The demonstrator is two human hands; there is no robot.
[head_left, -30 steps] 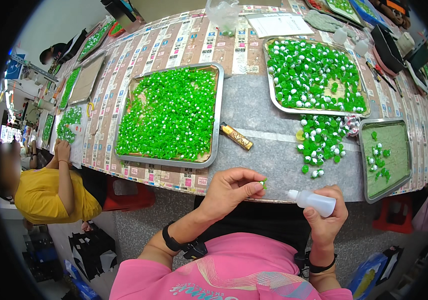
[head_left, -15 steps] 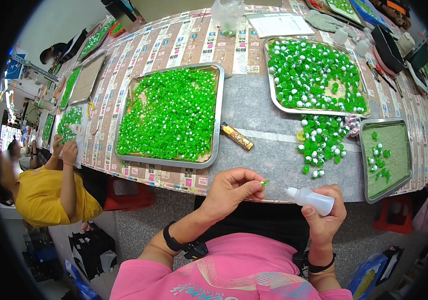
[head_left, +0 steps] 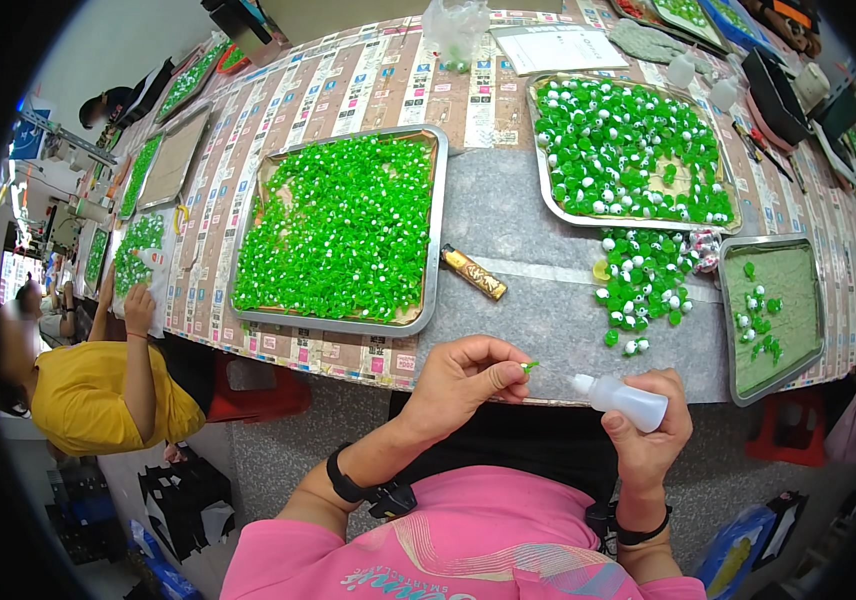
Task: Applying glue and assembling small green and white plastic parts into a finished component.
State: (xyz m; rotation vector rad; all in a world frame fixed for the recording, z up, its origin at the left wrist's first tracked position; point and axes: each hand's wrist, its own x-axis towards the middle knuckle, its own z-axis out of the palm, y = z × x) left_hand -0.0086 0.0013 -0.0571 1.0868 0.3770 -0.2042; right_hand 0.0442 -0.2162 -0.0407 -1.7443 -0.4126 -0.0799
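Observation:
My left hand (head_left: 468, 385) pinches a small green plastic piece (head_left: 530, 367) between thumb and fingertips, above the table's near edge. In my right hand (head_left: 653, 420) lies a translucent white squeeze bottle (head_left: 630, 402), its nozzle aimed left at the green piece, with a gap between them. Just beyond, on the grey cloth (head_left: 488, 200), sits a loose pile of green pieces with white eyeballs (head_left: 638, 280). A wide metal tray (head_left: 441, 210) heaped with small green pieces stands left of the cloth. More green and white eyeball pieces fill another tray (head_left: 548, 205) behind the pile.
A shallower tray (head_left: 816, 320) at right holds a few green pieces. A gold-brown wrapped stick (head_left: 474, 273) lies mid-cloth. To the left, a person in a yellow shirt (head_left: 108, 395) works at the same table. A black bin (head_left: 776, 100) and small bottles (head_left: 681, 70) stand far right.
My hands have barely moved; the bottle and the green piece keep nearly the same places. The person at left has shifted their hands slightly.

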